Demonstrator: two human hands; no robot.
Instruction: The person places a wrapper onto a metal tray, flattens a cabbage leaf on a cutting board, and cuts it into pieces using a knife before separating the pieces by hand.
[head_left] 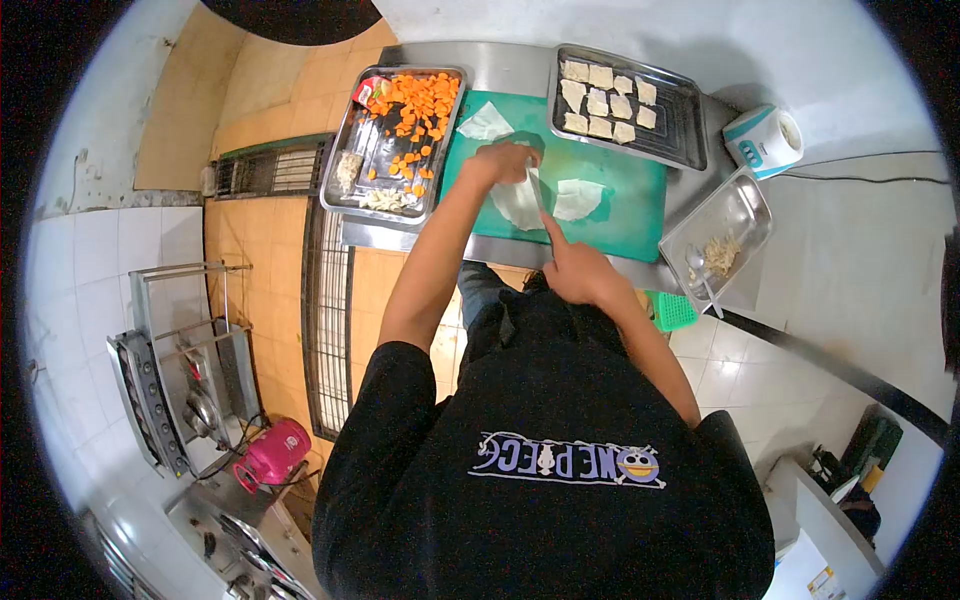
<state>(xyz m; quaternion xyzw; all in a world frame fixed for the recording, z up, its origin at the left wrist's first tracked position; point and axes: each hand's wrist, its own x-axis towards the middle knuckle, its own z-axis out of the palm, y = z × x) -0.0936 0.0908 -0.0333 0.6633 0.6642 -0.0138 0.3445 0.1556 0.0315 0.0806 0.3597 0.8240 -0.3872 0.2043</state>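
My right hand (577,270) is closed round the handle of a knife (541,192), its blade standing along the edge of a thin white sheet (515,206) on the green cutting board (630,215). Bent over the upper part of that sheet, my left hand (508,162) presses it near the blade, its fingers close together. A second white piece (580,199) lies just right of the knife. Another white piece (486,122) is at the board's upper left.
Left of the board, a metal tray (332,180) holds orange slices and pale chopped pieces. A dark tray (690,128) with several pale squares overlaps the board's upper right. Farther right are a paper roll (765,141) and a metal pan (752,205) with a spoon.
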